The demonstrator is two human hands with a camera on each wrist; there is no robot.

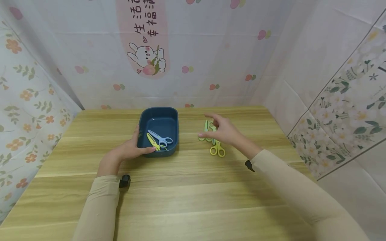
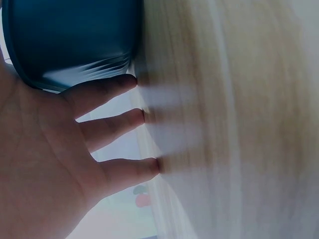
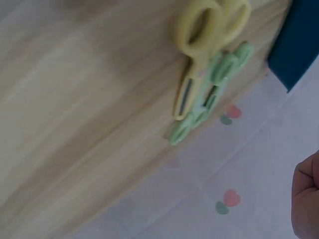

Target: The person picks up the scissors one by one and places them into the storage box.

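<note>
A dark blue rectangular bin [image 1: 159, 124] stands on the table with blue scissors [image 1: 155, 134] and yellow-green scissors [image 1: 152, 141] inside. My left hand [image 1: 128, 149] rests against its near left corner, thumb along the front rim. In the left wrist view, three straight, spread fingers [image 2: 112, 130] reach down to the tabletop beside the bin. To the bin's right, my right hand [image 1: 224, 131] hovers over a small group of scissors, thumb and index finger apart with nothing between them. Yellow scissors [image 3: 199, 57] overlap green scissors [image 3: 224, 69] there; the hand partly hides them in the head view.
The wooden table [image 1: 187, 187] reaches back to a white printed curtain [image 1: 205, 50]. Floral cloth [image 1: 27, 110] hangs along the left side, and another patterned sheet [image 1: 346, 100] along the right. A black strap [image 1: 124, 181] sits at the left wrist.
</note>
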